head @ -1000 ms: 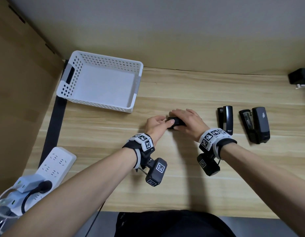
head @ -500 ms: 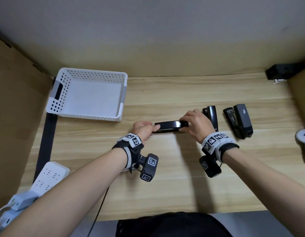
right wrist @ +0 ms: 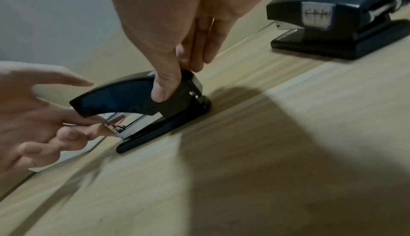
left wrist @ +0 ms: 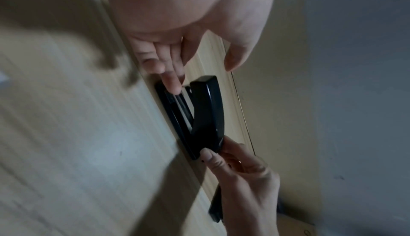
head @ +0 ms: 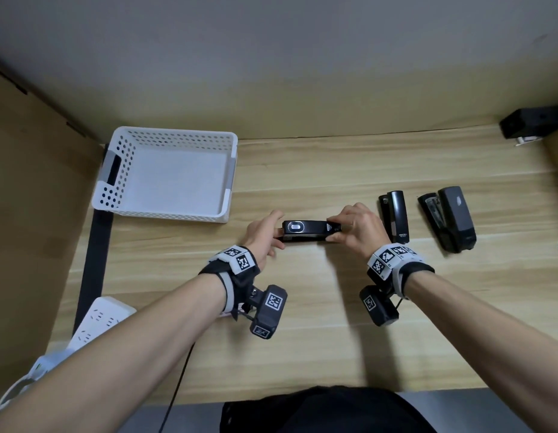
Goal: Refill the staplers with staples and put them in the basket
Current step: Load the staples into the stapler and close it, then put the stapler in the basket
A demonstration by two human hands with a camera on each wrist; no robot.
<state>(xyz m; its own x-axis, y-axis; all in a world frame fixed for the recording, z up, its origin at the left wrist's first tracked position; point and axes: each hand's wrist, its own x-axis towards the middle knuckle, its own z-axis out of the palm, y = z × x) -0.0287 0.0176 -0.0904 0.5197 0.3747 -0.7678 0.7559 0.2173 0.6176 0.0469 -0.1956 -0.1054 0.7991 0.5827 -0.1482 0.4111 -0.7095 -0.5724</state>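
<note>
A black stapler (head: 305, 231) lies lengthwise on the wooden desk (head: 302, 323) between my hands. My right hand (head: 335, 231) pinches its rear end, thumb (right wrist: 164, 85) on the near side of the top cover (right wrist: 119, 95) and fingers on the far side. My left hand (head: 276, 234) is at the front end, where its fingertips (left wrist: 174, 83) touch the metal magazine (right wrist: 124, 122) under the cover's raised nose; its thumb stays off the stapler. The cover stands slightly lifted at the front. The white perforated basket (head: 227, 189) sits at the back left with nothing in it.
Two more black staplers (head: 394, 220) (head: 449, 218) lie to the right of my right hand; one of these staplers (right wrist: 332, 20) is large in the right wrist view. A black device (head: 534, 123) sits at the back right corner. A white power strip (head: 96, 323) lies at the front left.
My hands were bunched over the stapler; they have spread to its two ends. The stapler now lies lengthwise between them, with its cover nose lifted.
</note>
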